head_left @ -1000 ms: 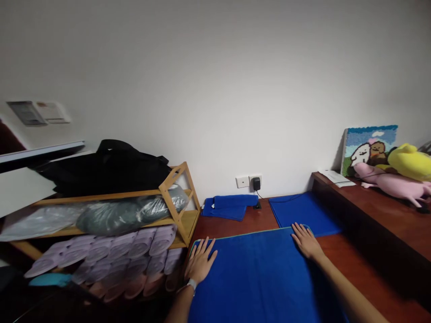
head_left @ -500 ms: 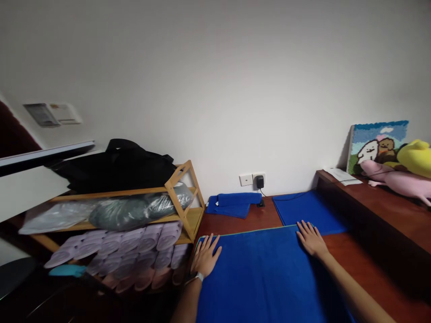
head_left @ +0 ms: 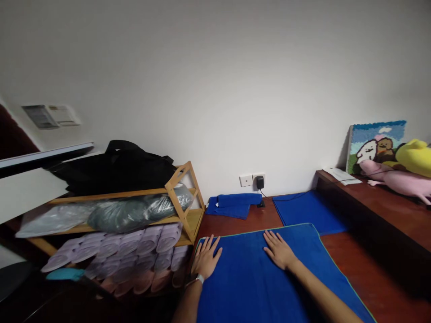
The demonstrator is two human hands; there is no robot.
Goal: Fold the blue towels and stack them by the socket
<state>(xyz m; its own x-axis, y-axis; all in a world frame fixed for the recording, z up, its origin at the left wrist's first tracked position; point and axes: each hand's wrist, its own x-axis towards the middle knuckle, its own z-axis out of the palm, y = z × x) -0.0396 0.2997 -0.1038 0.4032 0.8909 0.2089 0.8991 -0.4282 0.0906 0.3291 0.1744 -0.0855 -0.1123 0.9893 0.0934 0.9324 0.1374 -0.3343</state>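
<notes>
A blue towel (head_left: 245, 278) with a thin green edge lies spread out on the reddish-brown wooden table. My left hand (head_left: 206, 256) rests flat on its far left corner, fingers apart, a watch band at the wrist. Near the middle of the far edge, my right hand (head_left: 280, 251) lies palm down on the cloth with its fingers stretched out. Behind it, a second blue cloth (head_left: 305, 208) lies flat, partly covered by the towel's far right corner. Some folded blue cloths (head_left: 232, 205) sit against the wall.
Left of the table stands a wooden shoe rack (head_left: 188, 211) with lilac slippers (head_left: 148, 237), plastic-wrapped bundles and a black bag (head_left: 121, 166) on top. A black plug (head_left: 260, 182) is in the wall socket. On the raised ledge at right are a pink plush toy (head_left: 393, 179) and a dog picture (head_left: 379, 143).
My right hand has slid left along the towel's far edge, from near the right corner to the middle. My left hand stays on the left corner.
</notes>
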